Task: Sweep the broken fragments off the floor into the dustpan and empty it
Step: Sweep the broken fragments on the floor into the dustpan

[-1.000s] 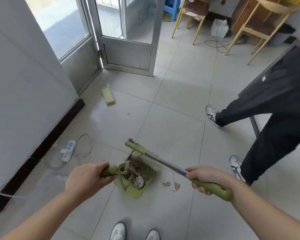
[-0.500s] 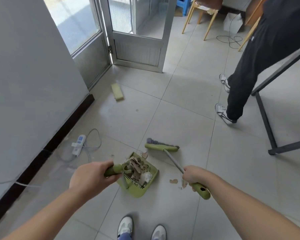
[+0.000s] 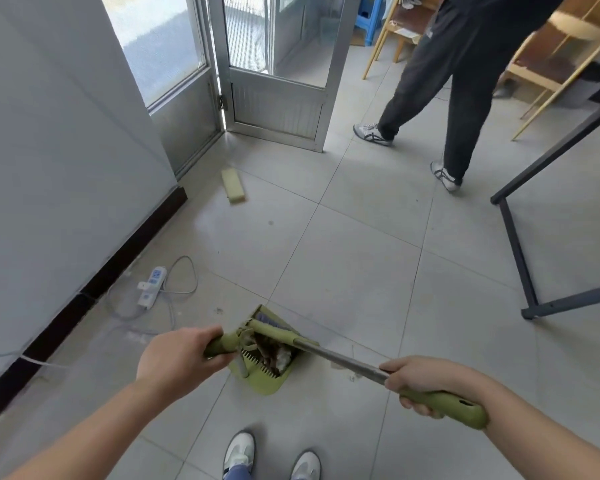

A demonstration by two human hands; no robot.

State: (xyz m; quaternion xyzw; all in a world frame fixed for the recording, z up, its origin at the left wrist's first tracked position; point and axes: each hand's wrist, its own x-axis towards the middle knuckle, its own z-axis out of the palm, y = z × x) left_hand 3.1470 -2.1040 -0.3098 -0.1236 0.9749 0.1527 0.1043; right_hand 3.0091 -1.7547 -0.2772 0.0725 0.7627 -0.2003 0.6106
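My left hand grips the green handle of the dustpan, which sits low over the tiled floor in front of my shoes. Brown and white broken fragments lie heaped inside the pan. My right hand holds the broom by its green grip. The metal shaft runs up-left, and the broom head lies across the pan's far edge. One or two small fragments lie on the floor beneath the shaft, partly hidden by it.
A white power strip with cables lies by the left wall. A yellow sponge block sits near the open metal door. Another person's legs stand at the upper right. A black table frame and wooden chairs are at the right.
The broom head has come from the floor beyond the pan onto the pan's far edge, and my right hand moved right. The other person walked farther away toward the chairs.
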